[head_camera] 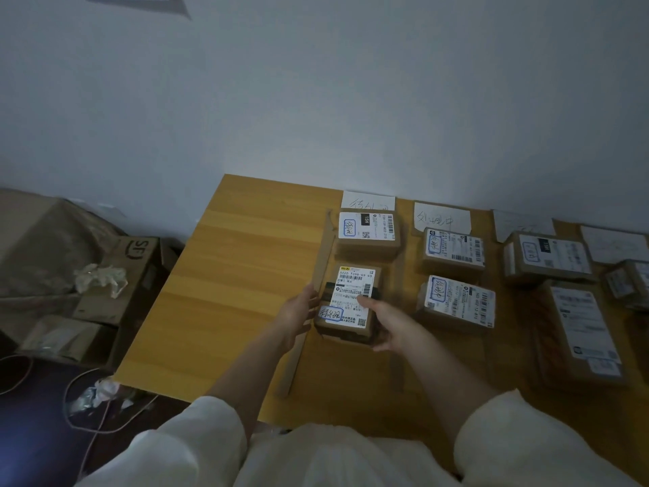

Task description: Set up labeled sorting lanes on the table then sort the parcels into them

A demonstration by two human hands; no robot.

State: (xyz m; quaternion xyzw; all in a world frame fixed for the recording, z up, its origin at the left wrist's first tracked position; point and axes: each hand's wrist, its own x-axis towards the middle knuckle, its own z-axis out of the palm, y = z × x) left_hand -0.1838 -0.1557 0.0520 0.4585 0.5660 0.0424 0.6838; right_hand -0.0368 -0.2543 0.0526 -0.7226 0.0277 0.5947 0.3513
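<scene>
Both hands are working one small parcel (347,304) between them, and the sorting step is plainly in hand. Starting at the left, the left hand (298,312) is pressing flat against the parcel's left side, fingers extended rather than curled, right beside the cardboard divider strip (321,261) that is marking this lane's left edge. Between the hands, the parcel is sitting low over the table (228,275); whether it is fully resting there I cannot tell. Its white label is facing up with a handwritten mark at the near corner. To the right, the right hand (389,321) is gripping the parcel's right side, thumb lying across the label. Just beyond the hands, another parcel (367,232) is already lying in the same lane, under a handwritten lane label (367,200). Further right of the right hand, more parcels (456,300) are filling neighbouring lanes. Judging from this, the next move is calling for squaring the parcel within the lane, clear of the strip, then releasing both hands.
</scene>
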